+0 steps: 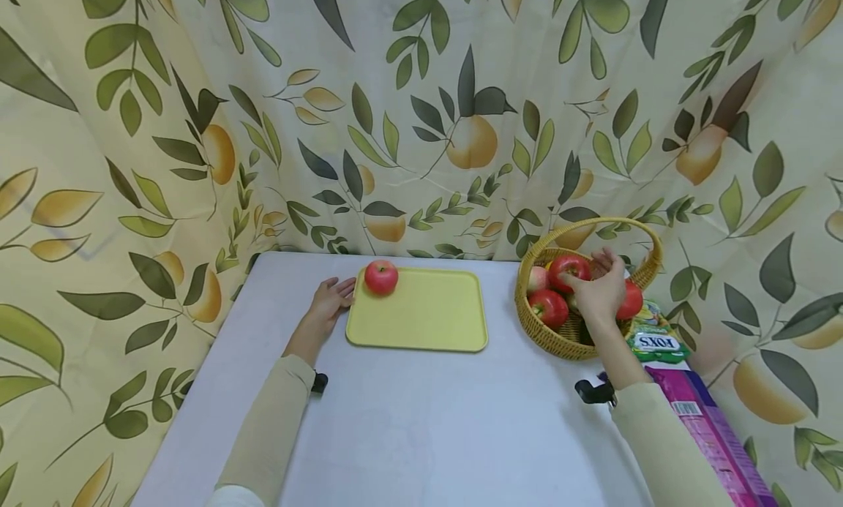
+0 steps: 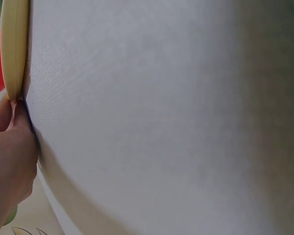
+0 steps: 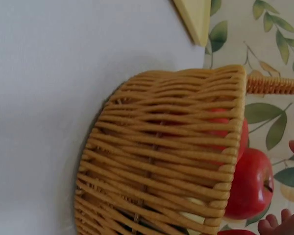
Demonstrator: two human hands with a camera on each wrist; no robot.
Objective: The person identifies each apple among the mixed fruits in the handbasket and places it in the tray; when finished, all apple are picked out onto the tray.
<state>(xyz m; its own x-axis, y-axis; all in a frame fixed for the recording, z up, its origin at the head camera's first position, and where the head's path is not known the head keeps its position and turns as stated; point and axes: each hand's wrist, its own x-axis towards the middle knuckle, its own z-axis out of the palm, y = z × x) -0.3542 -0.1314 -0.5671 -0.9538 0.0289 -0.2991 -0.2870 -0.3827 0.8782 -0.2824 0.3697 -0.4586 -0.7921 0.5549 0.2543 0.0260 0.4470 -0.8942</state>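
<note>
Touching tray: left fingers; right fingers over basket.

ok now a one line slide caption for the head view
Left hand against a yellow tray bearing one apple; right hand over red apples in a wicker basket.

Long beige sleeves end near small black wrist-worn devices.
</note>
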